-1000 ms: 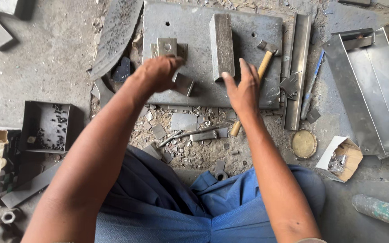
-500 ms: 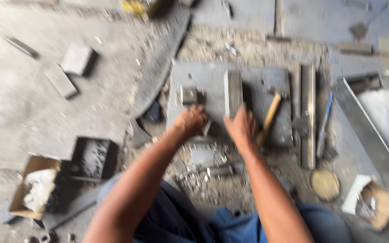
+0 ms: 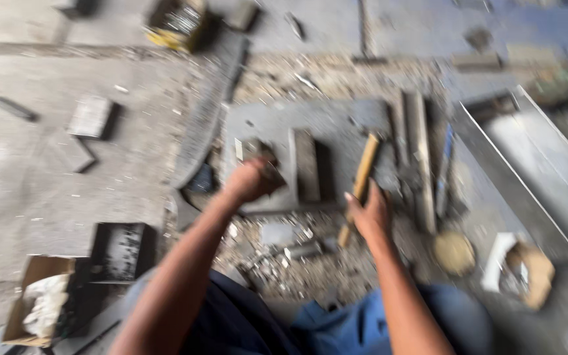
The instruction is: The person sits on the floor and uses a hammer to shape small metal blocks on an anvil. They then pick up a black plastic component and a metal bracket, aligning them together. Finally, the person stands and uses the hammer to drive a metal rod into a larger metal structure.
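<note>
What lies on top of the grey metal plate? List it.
On the grey metal plate stand an upright metal block and a small metal piece. A wooden hammer handle lies across it. The left hand covers part of the small piece; blur hides finer detail.

- The whole view is smeared by motion blur, so fine detail is lost throughout.
- What is gripped in the closed left hand is hidden by its fingers.
- The head of the hammer is blurred past telling.
- The contents of the small torn box cannot be made out.
- The metal tray is cut off by the right edge.
- Both arms are cut off by the bottom edge.
</note>
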